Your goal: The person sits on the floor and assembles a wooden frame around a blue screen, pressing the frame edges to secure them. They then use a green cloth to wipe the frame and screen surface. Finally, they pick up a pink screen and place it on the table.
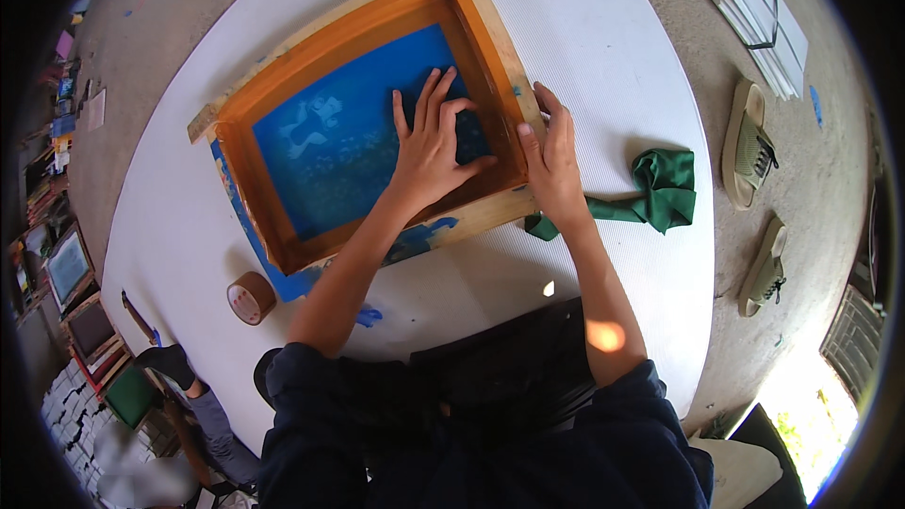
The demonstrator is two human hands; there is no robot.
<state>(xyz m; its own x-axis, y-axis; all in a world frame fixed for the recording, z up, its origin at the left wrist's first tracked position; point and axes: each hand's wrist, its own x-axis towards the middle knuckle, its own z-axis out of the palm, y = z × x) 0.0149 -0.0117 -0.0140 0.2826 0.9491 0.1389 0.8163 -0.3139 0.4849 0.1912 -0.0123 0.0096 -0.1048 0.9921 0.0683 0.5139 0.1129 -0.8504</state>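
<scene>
A wooden screen-printing frame (283,57) with a blue mesh (330,141) lies flat on a white table (584,47). My left hand (432,141) is spread inside the frame, with its palm and fingers pressing on the blue mesh near the right inner edge. My right hand (551,155) rests on the frame's right wooden rim, fingers together and flat against the wood. A pale design shows on the mesh left of my left hand.
A crumpled green cloth (660,190) lies just right of my right hand. A roll of brown tape (251,298) sits near the table's front left. Two sandals (754,146) and stacked white sheets (759,9) are on the floor at right. More frames (75,292) lean at far left.
</scene>
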